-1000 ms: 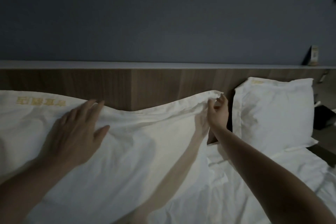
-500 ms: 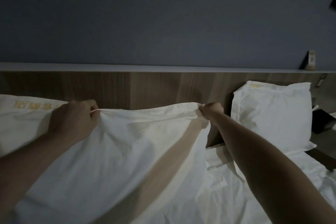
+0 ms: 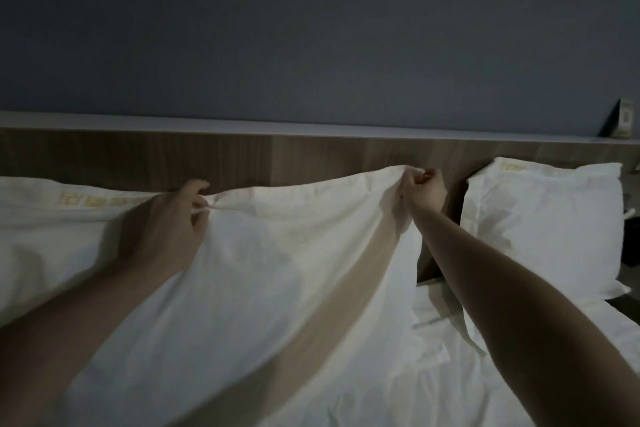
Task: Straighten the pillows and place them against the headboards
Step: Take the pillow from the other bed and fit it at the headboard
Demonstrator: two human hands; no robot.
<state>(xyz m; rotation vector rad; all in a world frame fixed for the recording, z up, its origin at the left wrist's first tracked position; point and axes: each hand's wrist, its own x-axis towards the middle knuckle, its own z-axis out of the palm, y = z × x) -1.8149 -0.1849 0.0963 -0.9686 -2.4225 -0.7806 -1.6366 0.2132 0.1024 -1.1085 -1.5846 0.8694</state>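
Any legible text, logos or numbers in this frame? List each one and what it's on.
Nothing can be read.
Near pillow, top edge: gold embroidered characters, blurred and apparently upside down.
Far pillow, top edge: gold embroidery, too small and dim.
Small card on the headboard ledge: print too small.

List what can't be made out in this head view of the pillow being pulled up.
- Near pillow: left end cut off by the frame edge.
- Gold lettering: blurred, partly behind the left hand.
- Right hand: fingertips buried in fabric.
- Small object on the headboard ledge: too dim to identify.
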